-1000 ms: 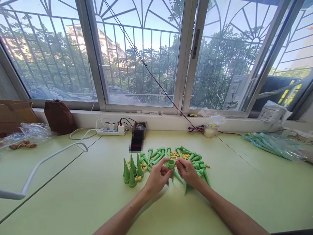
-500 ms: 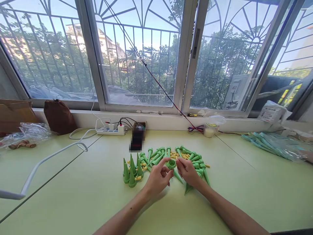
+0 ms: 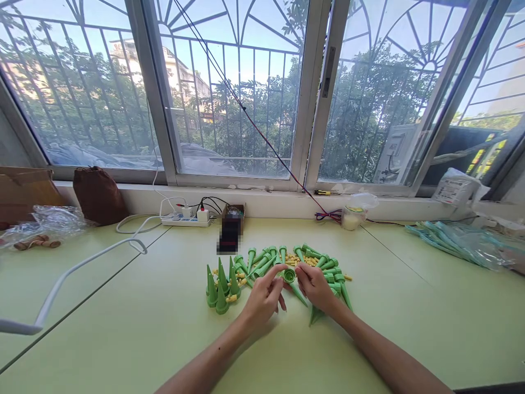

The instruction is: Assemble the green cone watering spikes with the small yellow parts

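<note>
My left hand [image 3: 264,295] holds a round green plastic cap [image 3: 289,275] between thumb and forefinger, its open side turned up toward me. Close by on the right, my right hand [image 3: 314,285] is pinched, and whatever is between its fingertips is hidden. Under the cap a green plastic spike [image 3: 299,295] points toward the lower right; I cannot tell if the two are joined. More green spikes [image 3: 266,265] lie in an arc behind and around both hands. To the left, several capped spikes [image 3: 222,298] stand upright with their tips up.
Small yellow pieces [image 3: 292,260] are scattered among the spikes. Behind them are a pixelated dark object [image 3: 229,235], a power strip [image 3: 186,221] and a jar [image 3: 350,218]. A white bent tube [image 3: 82,267] crosses the left side. Plastic bags [image 3: 459,246] lie at the right.
The green cap has tilted a little in my left hand, and that hand's thumb and lower fingers have shifted. My right hand has stayed nearly still.
</note>
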### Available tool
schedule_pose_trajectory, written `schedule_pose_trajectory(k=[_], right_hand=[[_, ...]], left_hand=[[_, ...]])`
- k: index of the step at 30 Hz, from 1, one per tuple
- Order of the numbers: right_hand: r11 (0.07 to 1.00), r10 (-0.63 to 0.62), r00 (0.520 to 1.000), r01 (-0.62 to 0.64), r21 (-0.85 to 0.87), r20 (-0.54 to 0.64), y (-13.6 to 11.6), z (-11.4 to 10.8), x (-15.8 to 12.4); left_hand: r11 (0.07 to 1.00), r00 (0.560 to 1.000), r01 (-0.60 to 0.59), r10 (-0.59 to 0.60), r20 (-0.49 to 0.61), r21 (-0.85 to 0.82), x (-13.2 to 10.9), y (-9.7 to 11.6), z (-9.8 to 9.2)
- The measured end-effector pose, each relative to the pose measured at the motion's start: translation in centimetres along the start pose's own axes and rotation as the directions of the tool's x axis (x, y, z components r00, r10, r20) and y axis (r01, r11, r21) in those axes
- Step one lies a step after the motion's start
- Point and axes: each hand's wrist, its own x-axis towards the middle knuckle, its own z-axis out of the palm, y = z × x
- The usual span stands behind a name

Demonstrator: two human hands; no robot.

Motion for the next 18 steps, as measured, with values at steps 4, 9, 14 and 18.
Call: schedule_pose_trajectory(k=[4,9,14,18], right_hand=[[1.0,-0.009,1.0,0.009,0.006,-0.004,0.2,0.06,0.03],[1.0,-0.023,1.0,0.023,0.0,-0.009,0.26,0.02,0.05],[0.999,-0.036,0.999,0.036,-0.032,0.002,0.07,-0.05,0.05],[0.999,-0.034,0.999,0.034,-0.027,0.004,-0.01,-0.01,0.02]], left_hand=[[0.998,1.0,0.017,-0.017,-0.002,-0.061,0.09,0.08,0.03],[0.99,0.999,0.045,-0.046,-0.001,-0.131,0.08,0.46,0.1],[0.982,0.997,0.07,-0.072,-0.005,-0.173,0.24,0.63,0.21],[0.978,0.997,0.077,-0.08,-0.011,-0.194,0.37,0.39,0.23]])
